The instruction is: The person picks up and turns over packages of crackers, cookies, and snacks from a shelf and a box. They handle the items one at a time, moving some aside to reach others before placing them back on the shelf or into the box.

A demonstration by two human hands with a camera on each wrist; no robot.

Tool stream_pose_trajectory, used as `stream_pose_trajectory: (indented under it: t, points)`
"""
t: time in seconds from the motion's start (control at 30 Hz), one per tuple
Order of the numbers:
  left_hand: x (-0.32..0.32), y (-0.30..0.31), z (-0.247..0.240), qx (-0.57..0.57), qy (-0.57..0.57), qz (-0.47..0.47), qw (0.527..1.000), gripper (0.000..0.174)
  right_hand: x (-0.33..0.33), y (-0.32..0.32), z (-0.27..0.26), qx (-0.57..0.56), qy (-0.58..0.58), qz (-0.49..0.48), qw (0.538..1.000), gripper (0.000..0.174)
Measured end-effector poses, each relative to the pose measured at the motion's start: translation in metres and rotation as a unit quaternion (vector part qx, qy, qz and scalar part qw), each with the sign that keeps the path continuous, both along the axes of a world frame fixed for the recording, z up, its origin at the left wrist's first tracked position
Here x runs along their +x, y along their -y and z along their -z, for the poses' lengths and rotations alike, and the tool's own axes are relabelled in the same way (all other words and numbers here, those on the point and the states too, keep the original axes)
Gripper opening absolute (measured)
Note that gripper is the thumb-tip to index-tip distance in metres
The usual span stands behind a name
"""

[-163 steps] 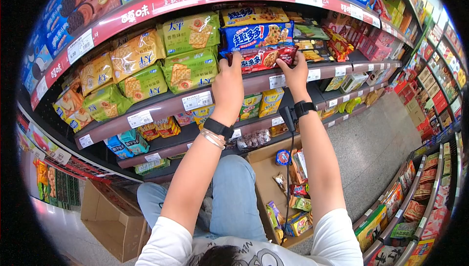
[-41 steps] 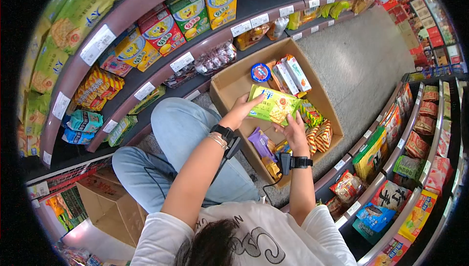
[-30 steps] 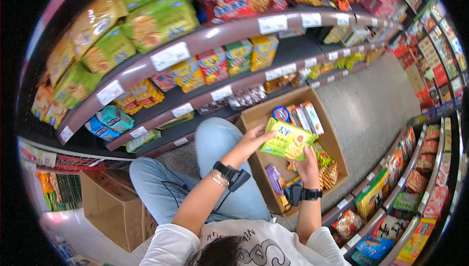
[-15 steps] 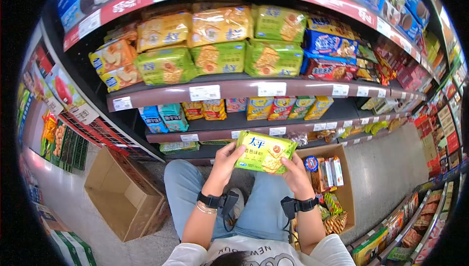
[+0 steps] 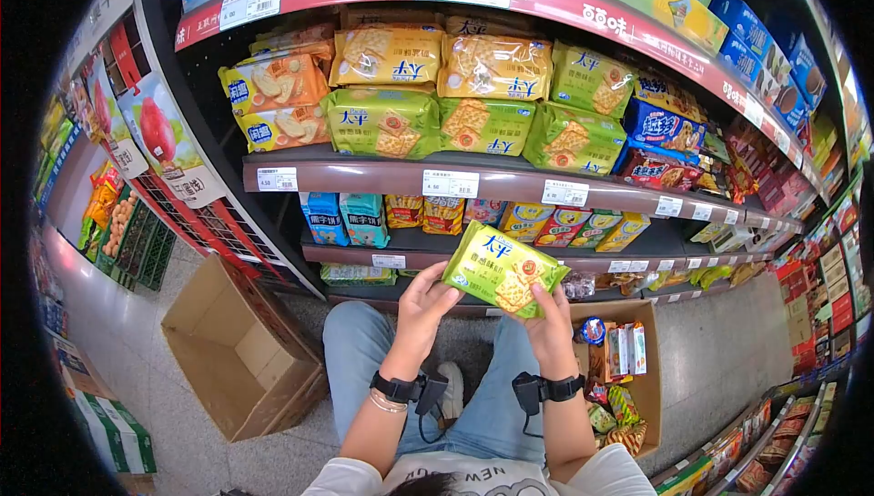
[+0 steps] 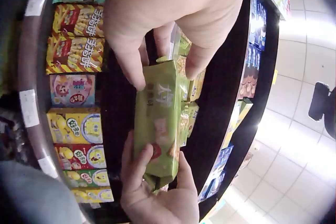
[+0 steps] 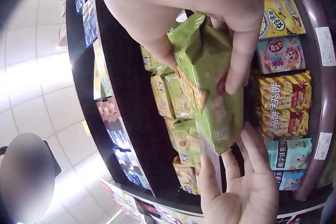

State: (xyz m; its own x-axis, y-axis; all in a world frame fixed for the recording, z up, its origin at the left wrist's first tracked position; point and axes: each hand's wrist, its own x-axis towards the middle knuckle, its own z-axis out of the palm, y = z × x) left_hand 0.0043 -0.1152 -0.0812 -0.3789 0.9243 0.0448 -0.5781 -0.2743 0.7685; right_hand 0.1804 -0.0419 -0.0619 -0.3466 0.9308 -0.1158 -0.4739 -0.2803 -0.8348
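Note:
A green packet of crackers is held up between both hands, over the person's lap and in front of the shelves. My left hand grips its left end, thumb on the near face. At the other end my right hand holds it the same way, thumb on the printed front. The left wrist view shows the packet with fingers around both ends. In the right wrist view the packet is seen side-on. Matching green cracker packets lie on the shelf ahead, beside yellow ones.
A cardboard box with several snacks stands at the right knee. Another cardboard box is on the floor at the left. The shelf edge with price labels curves across the front; a lower shelf holds small snack boxes.
Earlier both hands were at a red cookie packet on the shelf. Later they held the green packet over the snack box; since then it has moved left and up before the shelves.

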Motion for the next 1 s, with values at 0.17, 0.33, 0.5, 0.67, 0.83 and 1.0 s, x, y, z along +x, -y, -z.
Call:
stream_pose_trajectory:
  t: [0.17, 0.33, 0.5, 0.67, 0.83, 1.0]
  points:
    - [0.001, -0.004, 0.001, 0.0, 0.012, 0.015, 1.0, 0.048, -0.002, 0.002, -0.004, 0.0, 0.0, -0.006, 1.0, 0.046]
    - [0.006, -0.009, 0.0, -0.022, 0.039, 0.017, 0.999, 0.052, -0.001, 0.005, -0.008, 0.02, -0.007, -0.005, 1.0, 0.057]
    - [0.012, -0.014, -0.008, -0.007, 0.044, 0.002, 0.999, 0.051, 0.014, 0.008, -0.013, 0.148, 0.049, -0.044, 0.987, 0.064]
    - [0.037, -0.023, -0.02, -0.013, 0.014, -0.104, 0.994, 0.058, 0.008, 0.025, -0.018, 0.238, 0.049, -0.094, 0.966, 0.07]
    - [0.036, -0.023, 0.006, 0.065, -0.085, 0.053, 0.993, 0.079, 0.006, 0.032, -0.013, 0.275, 0.056, -0.118, 0.953, 0.067]
    - [0.023, -0.006, 0.007, 0.041, 0.048, 0.158, 0.985, 0.08, 0.007, 0.033, -0.025, 0.473, 0.313, -0.09, 0.819, 0.051]
